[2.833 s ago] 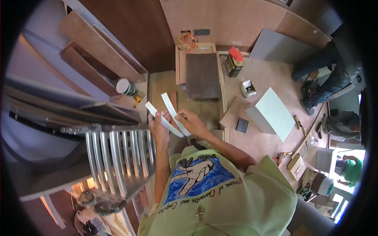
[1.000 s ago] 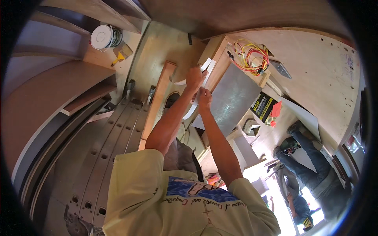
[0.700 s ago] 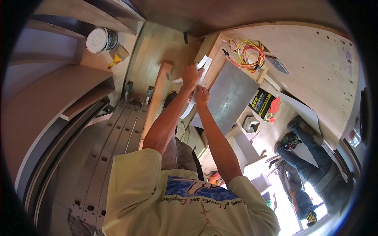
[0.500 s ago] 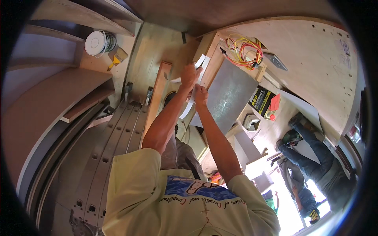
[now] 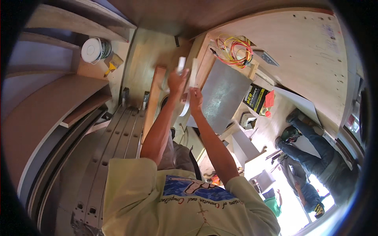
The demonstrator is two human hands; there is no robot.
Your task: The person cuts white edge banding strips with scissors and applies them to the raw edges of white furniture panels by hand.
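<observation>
Near the upper middle of the frame both arms reach up and away from the body. The left hand [image 5: 176,82] has its fingers closed around a narrow white flat strip [image 5: 181,64], which stands out above the fist. Just to its right, the right hand [image 5: 195,98] grips a second narrow white flat strip [image 5: 193,73], fingers wrapped on its lower end. The two strips stand close side by side, nearly parallel; whether they touch cannot be told.

Directly right of the hands lies a grey rectangular sheet-metal panel [image 5: 224,96], set on a pale wooden frame. Above it, in the upper middle right, sits a tangle of yellow and red wires [image 5: 236,49]. Left of the hands a long brown wooden plank [image 5: 153,102] runs down the frame, and beside it the grey metal rails of a ladder [image 5: 114,153] stretch toward the lower left.

In the upper left a white round roll of tape [image 5: 93,50] rests on a wooden ledge. At the middle right lies a black and yellow box [image 5: 255,97] with a small red object beside it. At the right edge another person in dark blue jeans [image 5: 315,149] stands on the plywood floor.
</observation>
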